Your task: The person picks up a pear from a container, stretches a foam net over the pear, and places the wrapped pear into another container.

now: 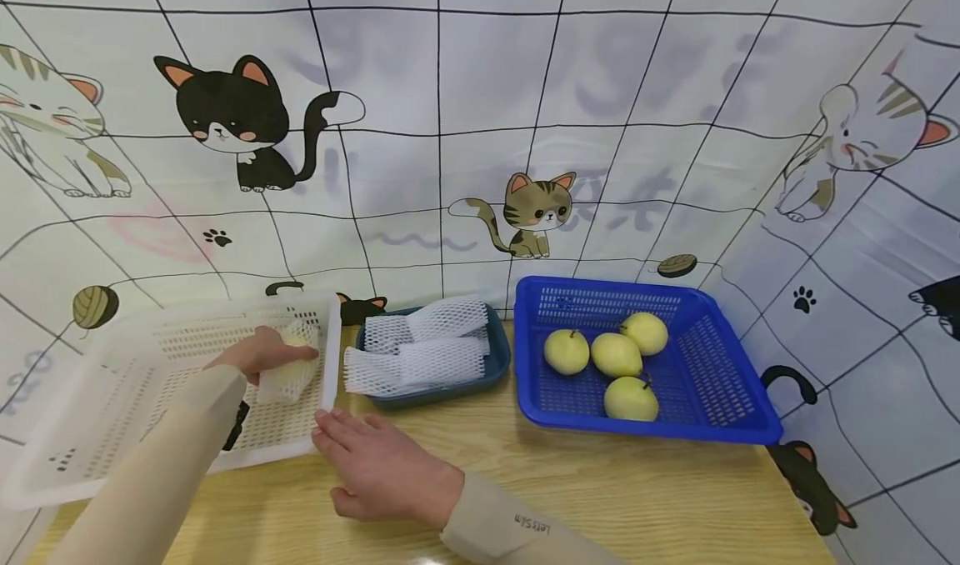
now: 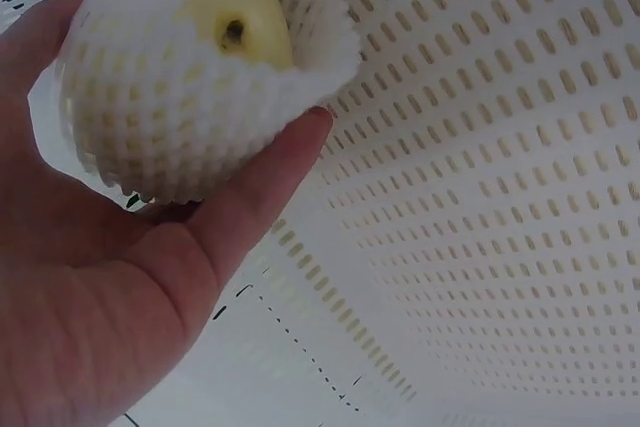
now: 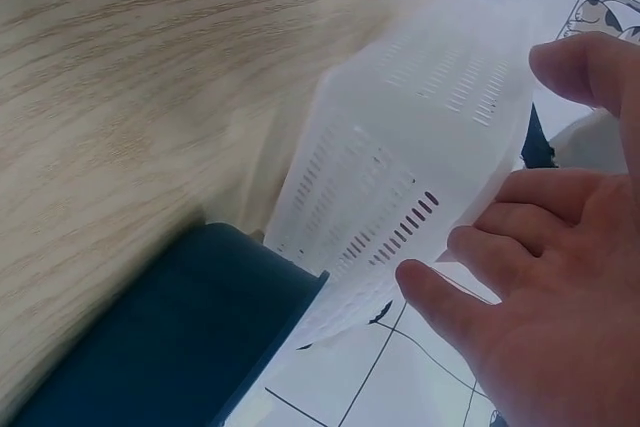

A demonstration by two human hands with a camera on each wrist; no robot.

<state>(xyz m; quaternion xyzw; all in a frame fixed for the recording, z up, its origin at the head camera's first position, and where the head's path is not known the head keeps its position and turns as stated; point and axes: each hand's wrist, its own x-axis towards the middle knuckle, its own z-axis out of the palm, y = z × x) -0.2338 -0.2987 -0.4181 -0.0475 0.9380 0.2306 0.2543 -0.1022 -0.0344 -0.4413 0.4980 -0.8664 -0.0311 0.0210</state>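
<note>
Inside the white basket [image 1: 187, 336], near its right wall, my left hand [image 1: 258, 355] grips a pear [image 2: 262, 19] dressed in a white foam net sleeve [image 2: 150, 107]. The pear's yellow end with its dark stem pit peeks out of the sleeve's opening in the left wrist view. My right hand [image 1: 390, 469] is at the basket's front right corner, fingertips at the rim and fingers extended. It holds nothing. In the right wrist view the right fingers lie along the basket's outer edge; exact contact is hard to tell.
Right of the white basket, a dark teal tray [image 1: 498, 352] carries several flattened foam net sleeves [image 1: 442, 361]. Farther right, a blue basket [image 1: 712, 357] contains several bare pears [image 1: 617, 355]. All stand on a wooden table [image 1: 570, 490] against a cat-patterned cloth backdrop [image 1: 405, 173].
</note>
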